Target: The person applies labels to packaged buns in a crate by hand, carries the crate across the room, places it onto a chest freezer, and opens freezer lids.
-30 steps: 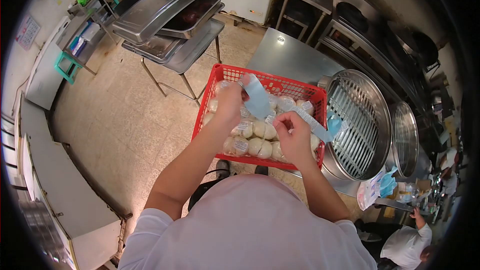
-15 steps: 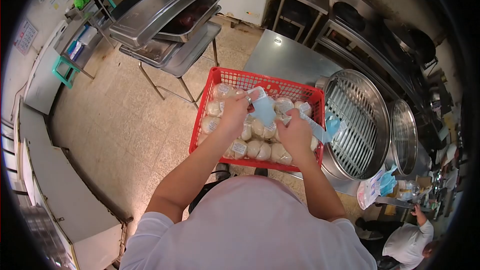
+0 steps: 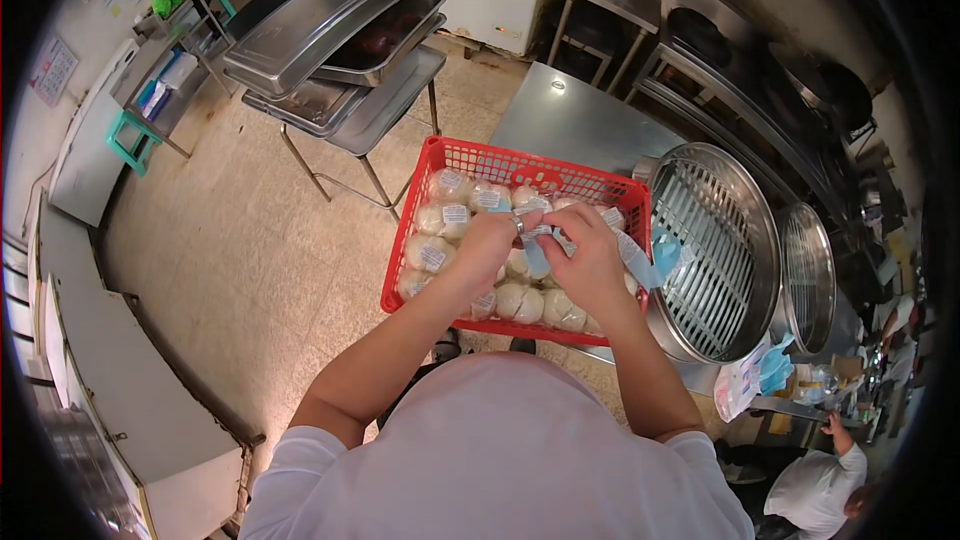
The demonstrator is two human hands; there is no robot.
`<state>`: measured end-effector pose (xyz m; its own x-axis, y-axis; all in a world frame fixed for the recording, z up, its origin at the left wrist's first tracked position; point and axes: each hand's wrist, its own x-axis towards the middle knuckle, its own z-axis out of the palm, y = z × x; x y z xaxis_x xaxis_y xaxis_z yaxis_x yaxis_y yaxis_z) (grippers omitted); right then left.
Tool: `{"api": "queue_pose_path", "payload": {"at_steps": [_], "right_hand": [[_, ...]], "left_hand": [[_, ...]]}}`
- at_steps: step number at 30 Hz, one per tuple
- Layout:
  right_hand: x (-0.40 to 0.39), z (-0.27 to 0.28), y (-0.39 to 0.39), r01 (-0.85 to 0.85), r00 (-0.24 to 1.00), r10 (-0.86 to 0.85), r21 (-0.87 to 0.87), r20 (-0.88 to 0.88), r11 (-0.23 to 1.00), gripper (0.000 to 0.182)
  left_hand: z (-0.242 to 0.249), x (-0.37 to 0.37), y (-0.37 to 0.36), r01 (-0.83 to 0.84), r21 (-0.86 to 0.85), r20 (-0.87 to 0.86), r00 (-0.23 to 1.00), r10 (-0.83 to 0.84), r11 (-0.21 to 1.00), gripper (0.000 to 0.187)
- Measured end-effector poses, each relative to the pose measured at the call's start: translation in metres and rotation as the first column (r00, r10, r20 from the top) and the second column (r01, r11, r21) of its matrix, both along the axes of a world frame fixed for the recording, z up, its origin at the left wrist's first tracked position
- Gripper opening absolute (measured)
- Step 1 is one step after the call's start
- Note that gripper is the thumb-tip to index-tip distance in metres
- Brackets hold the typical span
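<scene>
Both hands [image 3: 545,250] lower, one strip [image 3: 535,252]

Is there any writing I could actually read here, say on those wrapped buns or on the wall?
No text is legible.
White labels on the wrapped buns: print too small to read.
Wall poster: blurred.
Light blue strip between the hands: no readable print.

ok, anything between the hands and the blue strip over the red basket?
Nothing visible. The left hand and right hand already pinch the blue strip directly, above the wrapped buns in the red basket.
</scene>
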<state>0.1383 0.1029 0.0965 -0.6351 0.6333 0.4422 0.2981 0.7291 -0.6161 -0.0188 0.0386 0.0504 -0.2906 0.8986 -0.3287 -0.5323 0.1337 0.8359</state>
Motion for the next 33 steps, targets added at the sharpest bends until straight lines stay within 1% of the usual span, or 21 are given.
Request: {"api": "queue_pose_path", "payload": {"at_steps": [3, 6, 7, 9, 12, 15, 18, 19, 20, 21, 22, 24, 26, 27, 30, 33], "right_hand": [[0.0, 0.0, -0.004, 0.029, 0.999, -0.031, -0.1, -0.011, 0.995, 0.023], [0.0, 0.002, -0.008, 0.061, 0.998, -0.061, -0.095, 0.009, 0.994, 0.02], [0.0, 0.001, -0.009, 0.059, 0.998, -0.06, -0.059, -0.002, 0.997, 0.019], [0.001, 0.0, -0.012, 0.056, 0.998, -0.056, 0.014, -0.025, 0.998, 0.017], [0.002, -0.005, -0.013, 0.032, 0.997, -0.018, 0.177, -0.081, 0.984, 0.016], [0.007, 0.001, -0.023, -0.027, 0.989, 0.064, 0.267, -0.13, 0.963, 0.015], [0.011, -0.005, -0.041, -0.047, 0.966, 0.034, -0.042, -0.257, 0.998, 0.011], [0.017, -0.017, -0.043, -0.044, 0.985, 0.003, -0.237, -0.172, 0.97, 0.009], [0.024, -0.039, -0.042, -0.024, 0.997, -0.012, -0.422, -0.083, 0.906, 0.008], [0.029, -0.056, -0.042, 0.012, 1.0, -0.009, -0.589, 0.009, 0.808, 0.008], [0.031, -0.065, -0.043, 0.066, 0.99, 0.005, -0.486, 0.144, 0.872, 0.008], [0.035, -0.076, -0.047, 0.125, 0.914, -0.015, -0.246, 0.405, 0.961, 0.011], [0.038, -0.084, -0.053, 0.148, 0.91, -0.082, -0.133, 0.406, 0.98, 0.018], [0.035, -0.079, -0.054, 0.157, 0.908, -0.114, -0.076, 0.403, 0.985, 0.022], [0.028, -0.056, -0.057, 0.268, 0.852, -0.191, -0.093, 0.488, 0.959, 0.048], [0.029, -0.066, -0.038, 0.095, 0.942, -0.133, 0.133, 0.309, 0.986, 0.063]], "left_hand": [[-0.009, -0.004, -0.001, 0.111, 0.017, -0.173, 0.979, -0.106, 0.994, 0.025], [-0.006, -0.005, 0.001, 0.06, -0.05, -0.16, 0.985, -0.067, 0.997, 0.028], [-0.004, -0.003, 0.0, 0.033, -0.04, -0.166, 0.985, -0.039, 0.999, 0.028], [-0.001, 0.003, 0.0, -0.021, -0.018, -0.175, 0.984, 0.017, 1.0, 0.038], [-0.004, 0.004, 0.001, -0.03, -0.034, -0.218, 0.976, 0.022, 0.999, 0.035], [-0.003, 0.006, 0.008, -0.136, -0.059, -0.155, 0.98, 0.125, 0.989, 0.027], [-0.012, -0.01, 0.022, -0.248, -0.078, -0.025, 0.969, 0.247, 0.966, 0.022], [-0.012, -0.016, 0.024, -0.242, -0.052, 0.01, 0.97, 0.243, 0.969, 0.024], [-0.012, -0.024, 0.025, -0.237, -0.024, 0.045, 0.97, 0.238, 0.971, 0.027], [-0.013, -0.031, 0.026, -0.234, 0.003, 0.08, 0.969, 0.233, 0.972, 0.029], [-0.016, -0.035, 0.028, -0.238, 0.006, 0.076, 0.968, 0.237, 0.971, 0.029], [-0.016, -0.04, 0.031, -0.247, 0.013, 0.069, 0.967, 0.245, 0.969, 0.03], [-0.01, -0.038, 0.033, -0.249, -0.011, 0.078, 0.965, 0.249, 0.968, 0.031], [-0.006, -0.037, 0.034, -0.252, -0.022, 0.083, 0.964, 0.253, 0.967, 0.032], [0.002, -0.039, 0.033, -0.184, 0.06, 0.096, 0.979, 0.178, 0.981, 0.032], [0.014, -0.034, 0.036, -0.24, 0.068, 0.126, 0.965, 0.23, 0.968, 0.028]]}}
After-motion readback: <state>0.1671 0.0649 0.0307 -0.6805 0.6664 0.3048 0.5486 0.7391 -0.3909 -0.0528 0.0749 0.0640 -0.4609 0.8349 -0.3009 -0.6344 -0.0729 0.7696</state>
